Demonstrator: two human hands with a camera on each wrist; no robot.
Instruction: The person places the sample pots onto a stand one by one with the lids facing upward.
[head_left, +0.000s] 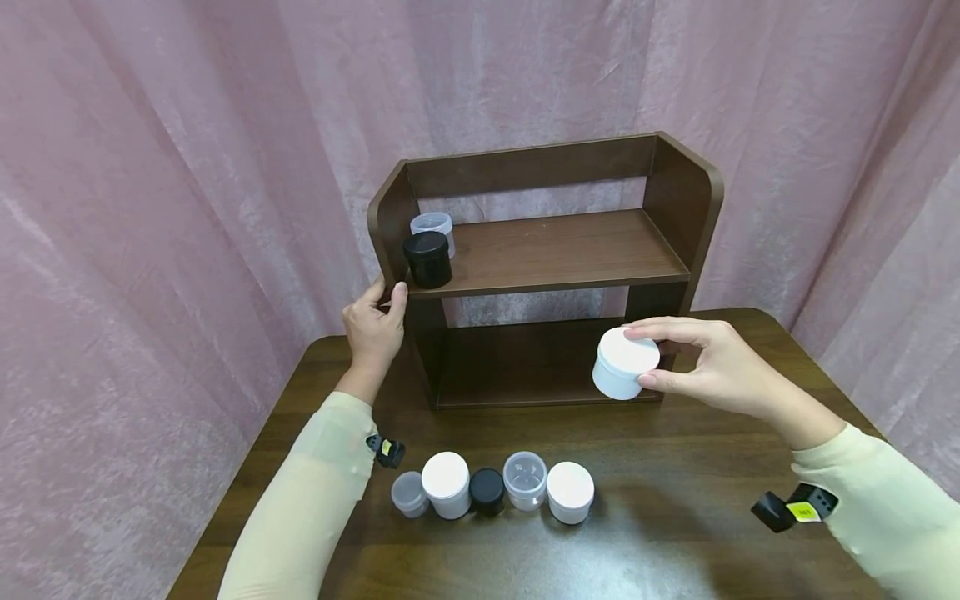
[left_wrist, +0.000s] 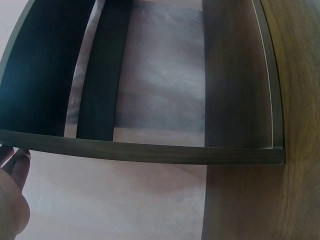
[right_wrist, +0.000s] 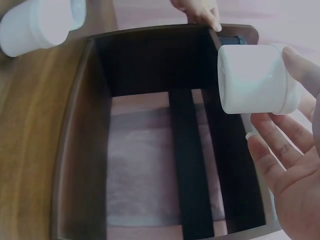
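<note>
White plastic, the jar [head_left: 625,362] is pinched by my right hand [head_left: 712,367], fingers [right_wrist: 272,137] curled on its lid and base, held tilted before the wooden shelf [head_left: 551,250], by its lower right corner. My left hand [head_left: 375,327] grips the shelf's left side panel. Five jars [head_left: 491,486] line the tabletop [head_left: 675,517] before the shelf.

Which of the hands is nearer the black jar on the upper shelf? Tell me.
Left. The left hand grips the shelf's left side panel just below the black jar. The right hand holds a white jar out in front of the shelf's lower right, far from it.
</note>
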